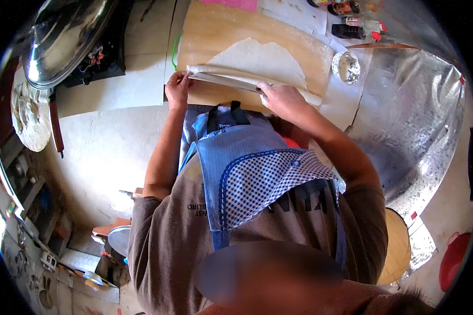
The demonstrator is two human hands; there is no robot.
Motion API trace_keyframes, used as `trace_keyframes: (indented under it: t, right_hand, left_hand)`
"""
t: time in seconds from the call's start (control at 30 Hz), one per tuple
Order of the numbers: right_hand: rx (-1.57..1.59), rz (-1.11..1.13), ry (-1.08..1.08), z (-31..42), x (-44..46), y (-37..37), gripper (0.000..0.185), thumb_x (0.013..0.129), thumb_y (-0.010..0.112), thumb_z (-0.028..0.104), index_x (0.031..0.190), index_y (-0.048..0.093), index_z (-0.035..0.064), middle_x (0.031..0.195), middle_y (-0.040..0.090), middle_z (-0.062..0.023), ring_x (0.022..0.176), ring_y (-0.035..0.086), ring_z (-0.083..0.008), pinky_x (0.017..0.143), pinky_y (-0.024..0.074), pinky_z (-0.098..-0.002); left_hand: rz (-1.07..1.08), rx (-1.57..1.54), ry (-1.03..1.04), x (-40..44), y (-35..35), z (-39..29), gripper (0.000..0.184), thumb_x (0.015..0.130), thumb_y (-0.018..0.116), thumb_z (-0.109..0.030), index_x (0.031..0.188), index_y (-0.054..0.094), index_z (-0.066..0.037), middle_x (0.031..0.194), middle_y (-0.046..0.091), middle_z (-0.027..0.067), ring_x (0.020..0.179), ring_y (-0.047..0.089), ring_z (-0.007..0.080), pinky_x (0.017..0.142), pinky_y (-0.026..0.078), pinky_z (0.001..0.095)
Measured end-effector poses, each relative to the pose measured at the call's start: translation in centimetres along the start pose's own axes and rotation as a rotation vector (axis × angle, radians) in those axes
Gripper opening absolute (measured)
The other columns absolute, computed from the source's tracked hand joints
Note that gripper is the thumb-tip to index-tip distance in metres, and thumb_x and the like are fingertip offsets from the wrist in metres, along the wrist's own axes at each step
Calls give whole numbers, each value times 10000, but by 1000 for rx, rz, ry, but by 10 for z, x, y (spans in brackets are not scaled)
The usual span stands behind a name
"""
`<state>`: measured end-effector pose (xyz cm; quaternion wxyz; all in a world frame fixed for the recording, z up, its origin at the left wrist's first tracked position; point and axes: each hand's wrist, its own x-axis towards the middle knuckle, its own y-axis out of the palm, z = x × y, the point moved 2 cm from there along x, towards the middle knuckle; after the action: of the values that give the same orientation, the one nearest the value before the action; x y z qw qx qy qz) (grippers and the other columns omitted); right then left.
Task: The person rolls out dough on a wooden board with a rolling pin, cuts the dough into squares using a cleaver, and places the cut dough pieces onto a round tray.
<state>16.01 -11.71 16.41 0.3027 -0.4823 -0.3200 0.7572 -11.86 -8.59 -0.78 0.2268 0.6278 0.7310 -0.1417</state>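
A pale sheet of dough [257, 55] lies on a wooden board [199, 31]. Its near edge is rolled into a long roll [226, 70] running across the board. Along the near side of this roll is a long, narrow knife [223, 80] with a grey metal blade. My right hand [284, 98] is closed around its right end, so the handle is hidden. At the other end of the blade, my left hand [178, 88] pinches the tip between thumb and fingers, close to the left end of the roll.
Right of the board stands a foil-like round bowl [346, 68], with several bottles [352, 29] behind. A large silver-covered surface [410, 126] fills the right side. At left are a shiny metal lid [63, 42] and a black stove-like unit [97, 60]. A red basin [453, 261] sits lower right.
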Motion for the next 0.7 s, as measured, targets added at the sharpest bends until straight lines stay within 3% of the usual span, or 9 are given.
trace_keyframes:
  t: [0.57,0.67,0.7]
  right_hand:
    - [71,30,-7,-57,-42,9,323,885,556,178,1187,529,68,890,670,-205,837,649,-396,737,501,-509]
    - [65,26,-5,-67,-46,15,330,889,554,180,1199,525,70,885,670,-206,829,650,-396,732,501,-510]
    - [60,30,8,-70,-48,17,336,891,554,181,1206,522,69,885,670,-206,826,651,-396,730,501,-511]
  left_hand:
    - [-86,-77,15,3,-1,22,128,908,653,-52,970,603,48,781,661,84,667,662,158,685,573,285]
    - [-93,-47,8,2,-1,22,139,887,670,-39,998,607,17,920,662,126,710,664,155,677,565,272]
    - [-156,280,161,-5,3,12,228,856,704,-59,1058,608,-14,1036,638,135,833,660,195,762,556,312]
